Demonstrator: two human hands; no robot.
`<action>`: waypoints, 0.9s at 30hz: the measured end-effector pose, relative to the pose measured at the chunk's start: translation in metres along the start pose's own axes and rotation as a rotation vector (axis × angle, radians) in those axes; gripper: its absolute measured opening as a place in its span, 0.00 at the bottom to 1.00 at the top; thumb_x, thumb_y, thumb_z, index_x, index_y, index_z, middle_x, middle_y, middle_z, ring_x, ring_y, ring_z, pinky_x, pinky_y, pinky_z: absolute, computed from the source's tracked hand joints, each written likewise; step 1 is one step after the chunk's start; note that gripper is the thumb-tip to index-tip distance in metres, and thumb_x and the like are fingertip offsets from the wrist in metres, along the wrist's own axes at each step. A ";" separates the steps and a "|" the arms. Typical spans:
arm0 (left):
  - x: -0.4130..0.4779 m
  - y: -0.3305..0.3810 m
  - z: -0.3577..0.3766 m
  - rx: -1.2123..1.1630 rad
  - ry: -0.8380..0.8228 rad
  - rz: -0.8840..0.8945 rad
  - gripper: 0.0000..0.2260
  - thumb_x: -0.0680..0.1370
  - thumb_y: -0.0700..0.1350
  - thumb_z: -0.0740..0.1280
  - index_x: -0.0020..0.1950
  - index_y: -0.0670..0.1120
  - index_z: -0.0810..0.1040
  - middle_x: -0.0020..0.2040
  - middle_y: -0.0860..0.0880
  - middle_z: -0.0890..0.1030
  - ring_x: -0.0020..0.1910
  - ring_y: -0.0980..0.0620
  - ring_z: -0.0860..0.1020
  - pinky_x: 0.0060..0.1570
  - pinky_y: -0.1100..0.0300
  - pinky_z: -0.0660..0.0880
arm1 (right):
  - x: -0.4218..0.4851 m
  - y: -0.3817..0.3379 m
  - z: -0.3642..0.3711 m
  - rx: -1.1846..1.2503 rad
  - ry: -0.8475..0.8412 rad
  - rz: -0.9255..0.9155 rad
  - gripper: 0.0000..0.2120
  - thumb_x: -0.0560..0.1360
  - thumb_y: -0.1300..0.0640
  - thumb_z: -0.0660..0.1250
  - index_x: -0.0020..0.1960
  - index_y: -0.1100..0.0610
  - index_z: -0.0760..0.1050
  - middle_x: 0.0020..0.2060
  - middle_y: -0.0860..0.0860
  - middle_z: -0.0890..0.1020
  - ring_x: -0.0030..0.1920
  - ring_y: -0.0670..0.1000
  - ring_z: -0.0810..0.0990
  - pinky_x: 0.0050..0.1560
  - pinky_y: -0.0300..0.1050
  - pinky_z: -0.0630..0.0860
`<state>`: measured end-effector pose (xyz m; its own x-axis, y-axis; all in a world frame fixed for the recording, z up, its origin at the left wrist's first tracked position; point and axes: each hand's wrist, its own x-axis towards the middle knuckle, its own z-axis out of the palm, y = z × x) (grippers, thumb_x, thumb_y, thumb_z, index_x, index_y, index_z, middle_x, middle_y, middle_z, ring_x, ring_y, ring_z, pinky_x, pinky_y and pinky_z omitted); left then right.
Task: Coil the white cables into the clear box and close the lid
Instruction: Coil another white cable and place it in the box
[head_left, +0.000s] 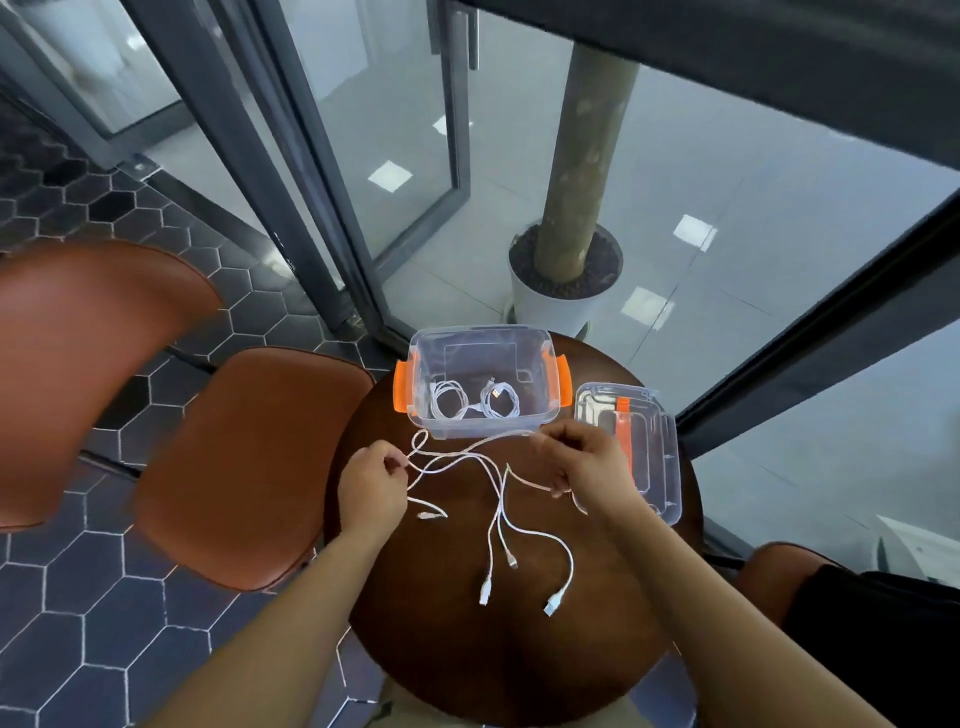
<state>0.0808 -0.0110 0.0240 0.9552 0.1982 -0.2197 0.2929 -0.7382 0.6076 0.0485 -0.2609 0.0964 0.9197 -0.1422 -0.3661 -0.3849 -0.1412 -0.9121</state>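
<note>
Both hands busy; my left hand (371, 486) pinches a strand of the loose white cables (496, 519) at its fingertips; my right hand (582, 460) is curled round another part of the same tangle; how many strands it holds I cannot tell; held stretch runs left-right between the 2 hands, roughly parallel to the near wall of the clear box (540, 353); the tails trail off toward the near side across the round table (467, 649), long axis near-far, plugs (551, 605) pointing near; box sits just far of both hands, open top up, long axis left-right; right hand is the nearer one, just beside its near-right corner; 2 coiled cables (449, 402) already lie inside, in the near half; lid (649, 452) lies off, flat, right of the box, partly behind my right hand; my read: coiling comes next, then a short carry far-ward over the near wall.
</note>
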 end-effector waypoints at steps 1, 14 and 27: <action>-0.006 0.006 -0.001 -0.027 0.000 0.004 0.07 0.75 0.34 0.67 0.44 0.46 0.81 0.46 0.48 0.83 0.47 0.47 0.79 0.48 0.56 0.72 | -0.002 -0.003 -0.003 0.023 -0.026 0.000 0.05 0.78 0.60 0.70 0.45 0.60 0.82 0.24 0.44 0.76 0.24 0.45 0.75 0.29 0.44 0.75; -0.082 0.057 -0.047 -0.354 0.097 -0.202 0.07 0.77 0.41 0.66 0.41 0.48 0.81 0.43 0.49 0.79 0.44 0.46 0.77 0.50 0.49 0.74 | -0.049 -0.055 -0.006 -0.255 -0.296 -0.539 0.16 0.76 0.60 0.71 0.31 0.61 0.73 0.29 0.51 0.73 0.34 0.49 0.72 0.37 0.42 0.68; -0.057 0.097 -0.053 -1.415 -0.460 -0.796 0.03 0.79 0.31 0.65 0.45 0.34 0.75 0.38 0.39 0.76 0.35 0.46 0.77 0.26 0.58 0.80 | -0.094 -0.038 0.037 -0.453 -0.317 -0.827 0.16 0.66 0.67 0.70 0.26 0.59 0.65 0.26 0.49 0.68 0.32 0.51 0.66 0.35 0.48 0.67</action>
<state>0.0573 -0.0593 0.1357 0.5461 -0.1692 -0.8205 0.7105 0.6124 0.3465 -0.0200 -0.2055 0.1588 0.8649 0.4291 0.2604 0.4540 -0.4475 -0.7705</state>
